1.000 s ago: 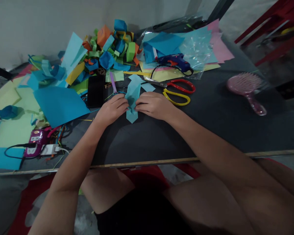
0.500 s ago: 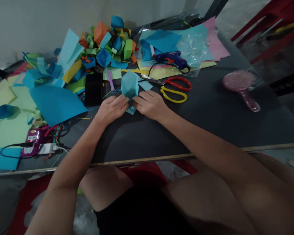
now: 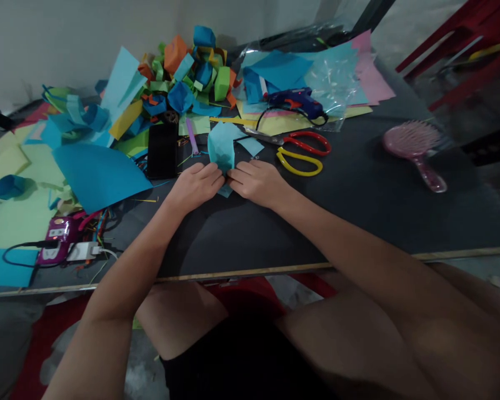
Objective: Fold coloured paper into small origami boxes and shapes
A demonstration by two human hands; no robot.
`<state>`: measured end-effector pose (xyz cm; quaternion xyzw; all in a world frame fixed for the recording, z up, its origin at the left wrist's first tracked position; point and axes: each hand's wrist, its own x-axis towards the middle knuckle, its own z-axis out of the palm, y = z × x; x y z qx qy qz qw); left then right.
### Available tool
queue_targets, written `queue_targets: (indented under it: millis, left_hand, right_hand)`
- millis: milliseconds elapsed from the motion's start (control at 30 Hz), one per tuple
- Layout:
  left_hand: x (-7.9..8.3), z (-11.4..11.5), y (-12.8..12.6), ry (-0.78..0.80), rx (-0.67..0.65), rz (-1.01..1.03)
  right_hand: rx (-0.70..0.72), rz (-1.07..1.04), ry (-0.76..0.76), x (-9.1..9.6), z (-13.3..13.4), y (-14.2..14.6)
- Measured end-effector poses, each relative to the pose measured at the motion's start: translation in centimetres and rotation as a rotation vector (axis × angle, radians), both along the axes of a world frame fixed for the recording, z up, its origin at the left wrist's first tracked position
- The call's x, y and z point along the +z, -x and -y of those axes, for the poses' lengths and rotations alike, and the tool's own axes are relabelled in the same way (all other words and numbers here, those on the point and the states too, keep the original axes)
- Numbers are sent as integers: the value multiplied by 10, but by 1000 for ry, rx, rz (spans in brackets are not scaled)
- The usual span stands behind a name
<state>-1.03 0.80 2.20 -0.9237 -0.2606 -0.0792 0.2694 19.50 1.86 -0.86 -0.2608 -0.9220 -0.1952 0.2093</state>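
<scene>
Together, the left hand [image 3: 198, 186] and right hand [image 3: 258, 182] are pinching a curled, light-blue paper piece [image 3: 220, 143] at the flat, dark counter [image 3: 358, 205]; beyond, loop-handled scissors [image 3: 277, 143] are lying, and folded, boxy paper shapes [image 3: 181, 97] are crowding before the pale wall [image 3: 83, 39].

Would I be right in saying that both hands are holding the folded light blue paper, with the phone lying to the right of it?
Not quite: the head view shows the phone lying to the left of the light blue paper, not to the right. The left hand and right hand are indeed both holding it.
</scene>
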Motion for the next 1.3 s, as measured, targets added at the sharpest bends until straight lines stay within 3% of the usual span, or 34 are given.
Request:
queue_targets:
  millis: [167,400,800,1100,1300]
  left_hand:
    - [1,1,0,40,-14,8]
    - [5,4,0,62,-15,-55]
    - [1,0,12,187,-17,113]
    - [1,10,9,386,225,43]
    - [1,14,4,461,293,109]
  right_hand:
    - [-42,-38,41,3,9,4]
    - [-171,-32,215,5,14,5]
    - [-201,8,354,17,15,7]
    - [-248,38,408,22,16,5]
    - [-246,21,399,21,16,2]
